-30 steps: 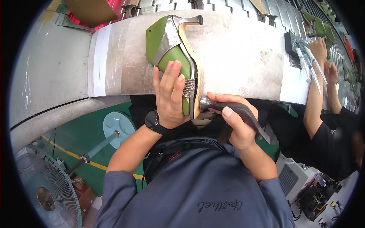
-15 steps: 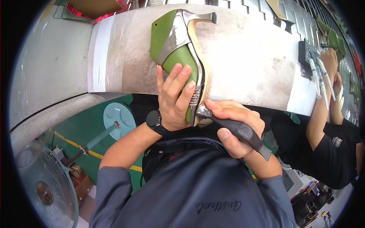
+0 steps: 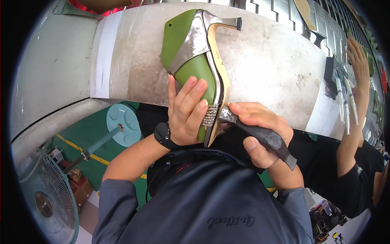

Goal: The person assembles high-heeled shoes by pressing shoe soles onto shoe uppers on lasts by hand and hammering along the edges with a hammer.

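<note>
My left hand (image 3: 186,112) grips a green shoe last wearing a silver high-heeled sandal (image 3: 198,61), held on its side over the grey worktable (image 3: 268,61). The heel points to the far right, and a band of small stones crosses the toe end near my fingers. My right hand (image 3: 260,132) is closed around a tool with a black taped handle (image 3: 268,140). Its metal tip (image 3: 224,116) touches the sole edge at the toe end.
A co-worker's arm (image 3: 357,97) in a black sleeve reaches onto the table at the right, beside several white tubes (image 3: 345,101). A fan (image 3: 48,199) stands at the lower left on the green floor. A round teal base with a rod (image 3: 122,128) sits below the table edge.
The shoe and both my hands have stayed together while the view shifted. The tool tip remains at the toe end of the sole. The co-worker's hand has moved up along the right edge.
</note>
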Demonstrator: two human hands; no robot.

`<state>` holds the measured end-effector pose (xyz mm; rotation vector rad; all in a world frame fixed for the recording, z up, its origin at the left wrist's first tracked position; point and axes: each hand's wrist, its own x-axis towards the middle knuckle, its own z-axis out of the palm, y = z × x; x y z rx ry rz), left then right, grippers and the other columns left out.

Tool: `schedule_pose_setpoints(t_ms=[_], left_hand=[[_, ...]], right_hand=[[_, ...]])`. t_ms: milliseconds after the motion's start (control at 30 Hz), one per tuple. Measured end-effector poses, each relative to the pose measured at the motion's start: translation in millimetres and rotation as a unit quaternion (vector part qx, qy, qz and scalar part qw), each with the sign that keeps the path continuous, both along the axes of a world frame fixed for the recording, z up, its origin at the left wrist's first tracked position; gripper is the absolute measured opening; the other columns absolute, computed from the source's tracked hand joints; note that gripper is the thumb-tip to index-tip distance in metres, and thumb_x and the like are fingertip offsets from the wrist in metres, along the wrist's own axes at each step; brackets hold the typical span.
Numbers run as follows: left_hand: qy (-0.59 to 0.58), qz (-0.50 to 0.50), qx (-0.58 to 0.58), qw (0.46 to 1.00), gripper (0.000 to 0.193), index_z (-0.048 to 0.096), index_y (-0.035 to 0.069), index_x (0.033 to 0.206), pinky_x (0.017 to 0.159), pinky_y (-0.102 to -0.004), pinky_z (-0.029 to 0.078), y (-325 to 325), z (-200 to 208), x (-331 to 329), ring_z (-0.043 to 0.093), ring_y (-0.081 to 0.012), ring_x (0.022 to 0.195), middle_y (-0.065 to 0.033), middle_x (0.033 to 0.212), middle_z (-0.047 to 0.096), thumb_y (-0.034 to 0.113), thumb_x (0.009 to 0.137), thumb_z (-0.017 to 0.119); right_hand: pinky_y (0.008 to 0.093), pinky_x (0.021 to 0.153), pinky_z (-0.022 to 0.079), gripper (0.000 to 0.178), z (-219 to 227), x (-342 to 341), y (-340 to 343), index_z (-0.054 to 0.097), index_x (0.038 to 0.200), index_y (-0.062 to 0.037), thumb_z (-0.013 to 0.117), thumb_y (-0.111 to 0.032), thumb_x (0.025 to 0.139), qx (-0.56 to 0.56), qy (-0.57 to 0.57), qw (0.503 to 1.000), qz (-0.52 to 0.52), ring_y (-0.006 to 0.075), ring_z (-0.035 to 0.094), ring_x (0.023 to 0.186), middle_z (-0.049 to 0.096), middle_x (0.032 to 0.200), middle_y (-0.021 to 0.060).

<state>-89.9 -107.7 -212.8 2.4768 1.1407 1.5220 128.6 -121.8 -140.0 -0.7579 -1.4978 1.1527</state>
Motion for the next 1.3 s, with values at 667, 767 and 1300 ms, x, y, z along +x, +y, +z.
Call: schedule_pose_setpoints(t_ms=[667,767,1300], left_hand=[[0.057,-0.045,-0.076,0.994,0.062,0.051,0.013,0.146,0.124,-0.0744,0.022,4.7,25.2,-12.7,0.055,-0.0306,0.141,-0.0123,0.147,0.062,0.057,0.103,0.06],[0.04,-0.03,-0.07,0.996,0.058,0.051,0.012,0.146,0.124,-0.0742,0.022,0.9,20.4,-11.5,0.057,-0.0293,0.139,-0.011,0.147,0.062,0.053,0.105,0.058],[-0.047,-0.03,-0.083,0.995,0.048,0.053,0.01,0.142,0.124,-0.0756,0.019,1.8,18.9,-1.4,0.06,-0.0276,0.135,-0.0108,0.141,0.066,0.043,0.108,0.055]], right_hand=[[0.0483,0.103,0.058,0.035,25.6,11.5,12.2,0.069,0.118,0.0083,0.075,-0.005,0.086,-0.128,-0.007,0.991,0.037,0.0428,0.072,0.119,0.073,0.123,0.0306],[0.0483,0.101,0.06,0.034,40.8,4.4,15.1,0.07,0.113,0.0101,0.078,-0.003,0.083,-0.141,-0.045,0.989,0.027,0.0443,0.074,0.115,0.075,0.116,0.0309],[0.0457,0.093,0.063,0.036,69.6,-13.3,17.0,0.069,0.11,0.0116,0.081,0.002,0.077,-0.061,-0.204,0.976,0.047,0.0432,0.075,0.112,0.075,0.116,0.0312]])
